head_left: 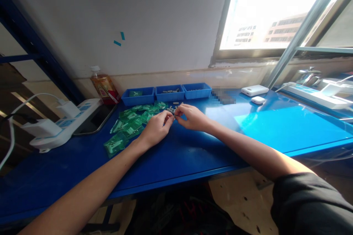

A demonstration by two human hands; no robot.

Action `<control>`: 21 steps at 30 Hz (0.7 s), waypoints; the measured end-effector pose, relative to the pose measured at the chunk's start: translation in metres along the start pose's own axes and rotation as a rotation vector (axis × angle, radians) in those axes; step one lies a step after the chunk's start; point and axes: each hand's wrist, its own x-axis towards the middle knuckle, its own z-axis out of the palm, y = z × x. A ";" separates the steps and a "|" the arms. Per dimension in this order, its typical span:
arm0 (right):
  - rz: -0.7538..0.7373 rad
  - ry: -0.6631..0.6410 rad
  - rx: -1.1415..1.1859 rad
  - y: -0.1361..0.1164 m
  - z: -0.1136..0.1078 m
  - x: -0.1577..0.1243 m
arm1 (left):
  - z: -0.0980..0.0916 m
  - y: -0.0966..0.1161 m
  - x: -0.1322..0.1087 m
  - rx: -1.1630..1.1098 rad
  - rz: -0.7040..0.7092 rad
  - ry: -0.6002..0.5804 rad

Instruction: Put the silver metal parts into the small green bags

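My left hand (160,126) and my right hand (191,116) meet over the middle of the blue table. Fingertips of both are pinched together around something small that I cannot make out. Just behind them lies a loose group of small grey metal-looking parts (171,109), partly hidden by my fingers. To the left of my left hand, several green plastic packets (129,126) with small pieces inside are heaped. A row of blue bins stands behind: the left bin (138,100) holds a green packet, the middle bin (170,96) and right bin (197,94) hold small parts.
At the left are a phone (95,119), a white power strip (64,125) with plugs and cables, and a bottle (104,87). A white power bank (255,90) and small white case (258,100) lie right. Another power strip (314,95) stands beyond a metal post.
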 end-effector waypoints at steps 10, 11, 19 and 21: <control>-0.046 -0.059 -0.008 -0.003 0.007 0.000 | -0.001 -0.003 0.000 0.058 -0.018 -0.042; -0.052 -0.058 -0.002 -0.003 0.008 0.000 | -0.001 -0.003 0.001 0.063 -0.022 -0.042; -0.084 -0.058 0.049 0.001 0.008 -0.001 | -0.001 -0.007 0.002 0.079 -0.039 -0.027; -0.098 -0.022 0.042 0.001 0.008 -0.001 | -0.002 -0.006 0.002 0.058 -0.044 -0.027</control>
